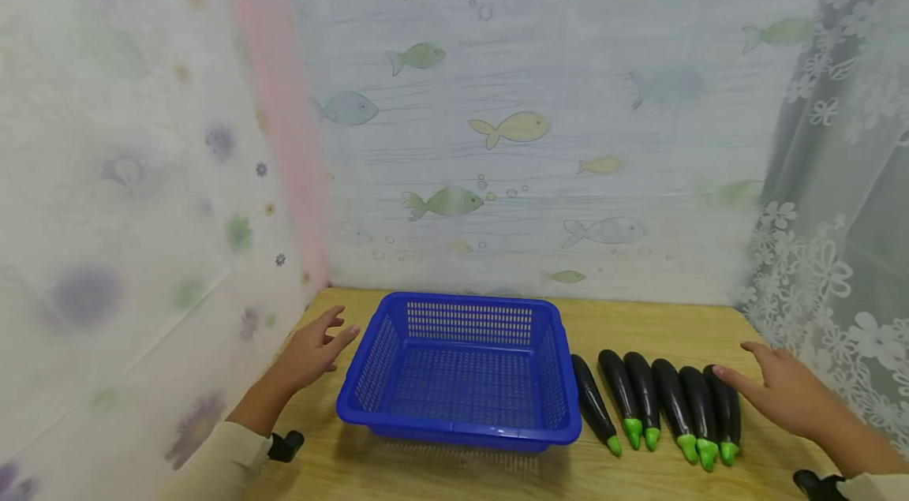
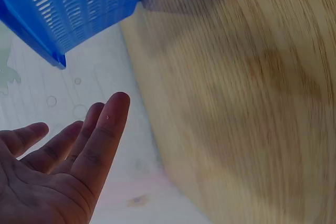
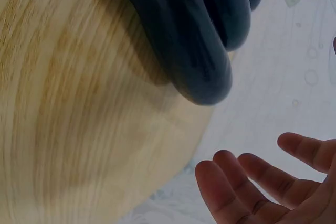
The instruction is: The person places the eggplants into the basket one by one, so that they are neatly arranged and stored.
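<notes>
My left hand [image 1: 312,351] hovers just left of a blue plastic basket [image 1: 454,428], holding nothing, with its fingers loosely extended. In the left wrist view the fingers [image 2: 102,148] stand apart from the basket's rim [image 2: 31,30]. The basket has slotted sides, and no object lies in it. On its right several dark eggplants [image 1: 667,406] with green stem ends lie side by side. My right hand [image 1: 791,390] is beside the rightmost eggplant [image 1: 724,414], relaxed and holding nothing. The right wrist view has a gap between its fingers [image 3: 215,187] and the nearest eggplant [image 3: 178,40].
A wood-grain table [image 1: 639,315] carries everything. Behind it hangs a pale sheet printed with fish [image 1: 511,126], a flowered sheet [image 1: 142,209] closes the left side, and a lace curtain [image 1: 838,272] hangs at the right.
</notes>
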`<state>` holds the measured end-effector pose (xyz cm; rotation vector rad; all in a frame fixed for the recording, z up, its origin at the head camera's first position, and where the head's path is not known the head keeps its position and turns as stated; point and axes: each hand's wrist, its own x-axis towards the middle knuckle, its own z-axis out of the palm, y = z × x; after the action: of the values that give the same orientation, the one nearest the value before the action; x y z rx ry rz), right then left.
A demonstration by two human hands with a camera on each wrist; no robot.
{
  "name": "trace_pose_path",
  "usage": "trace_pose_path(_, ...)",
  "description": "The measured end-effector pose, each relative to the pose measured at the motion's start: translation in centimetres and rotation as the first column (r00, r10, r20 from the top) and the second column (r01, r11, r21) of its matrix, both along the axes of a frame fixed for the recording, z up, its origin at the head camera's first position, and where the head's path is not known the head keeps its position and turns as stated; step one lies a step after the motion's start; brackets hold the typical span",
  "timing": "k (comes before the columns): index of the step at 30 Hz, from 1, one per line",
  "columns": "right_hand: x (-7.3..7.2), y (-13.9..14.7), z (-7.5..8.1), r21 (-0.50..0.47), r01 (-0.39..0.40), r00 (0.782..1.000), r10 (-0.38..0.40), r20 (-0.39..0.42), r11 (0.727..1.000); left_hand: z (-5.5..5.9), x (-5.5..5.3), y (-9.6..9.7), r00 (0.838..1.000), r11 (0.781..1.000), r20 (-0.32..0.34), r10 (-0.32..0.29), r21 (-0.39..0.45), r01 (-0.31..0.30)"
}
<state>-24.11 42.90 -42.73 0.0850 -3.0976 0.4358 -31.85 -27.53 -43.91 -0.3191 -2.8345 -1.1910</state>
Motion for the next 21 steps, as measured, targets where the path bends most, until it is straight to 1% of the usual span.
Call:
trace_pose_path(3, -0.1, 0.0, -0.5, -0.022, -0.001, 1.000, 0.001, -0.003, 1.000, -0.5, -0.1, 0.7, 1.000, 0.997, 0.015, 0.013, 0.071, -0.014)
trace_pose_path(6, -0.1, 0.0, -1.1, -0.045, 0.001, 1.000, -0.002, -0.013, 0.999, -0.7, -0.2, 1.5, 1.000, 0.994, 0.014, 0.022, 0.105, -0.023)
trace_pose_path(8, -0.1, 0.1, -1.5, -0.047, 0.011, 1.000, -0.012, -0.014, 0.999, -0.8, -0.3, 1.9, 1.000, 0.993, 0.010, 0.019, 0.115, -0.020)
trace_pose_path(10, 0.0, 0.0, -1.9, -0.055, 0.022, 1.000, -0.023, -0.017, 0.998, -0.9, -0.5, 2.2, 1.000, 0.994, -0.004, 0.018, 0.107, -0.017)
trace_pose_path(13, 0.1, 0.0, -2.3, -0.077, 0.034, 0.999, -0.035, -0.015, 0.996, -1.3, -0.6, 2.5, 1.000, 0.995, -0.022, 0.022, 0.097, -0.020)
trace_pose_path(15, 0.0, -0.1, -2.5, -0.094, 0.041, 0.999, -0.042, -0.012, 0.995, -1.6, -0.7, 2.6, 0.999, 0.994, -0.027, 0.022, 0.107, -0.019)
trace_pose_path(18, -0.1, 0.1, -2.7, -0.117, 0.051, 0.999, -0.049, 0.014, 0.992, -1.9, -0.8, 2.8, 1.000, 0.984, -0.013, 0.019, 0.175, -0.017)
trace_pose_path(21, -0.2, 0.3, -3.0, -0.137, 0.062, 0.998, -0.058, 0.038, 0.989, -2.1, -0.8, 3.0, 1.000, 0.965, -0.006, 0.017, 0.261, -0.014)
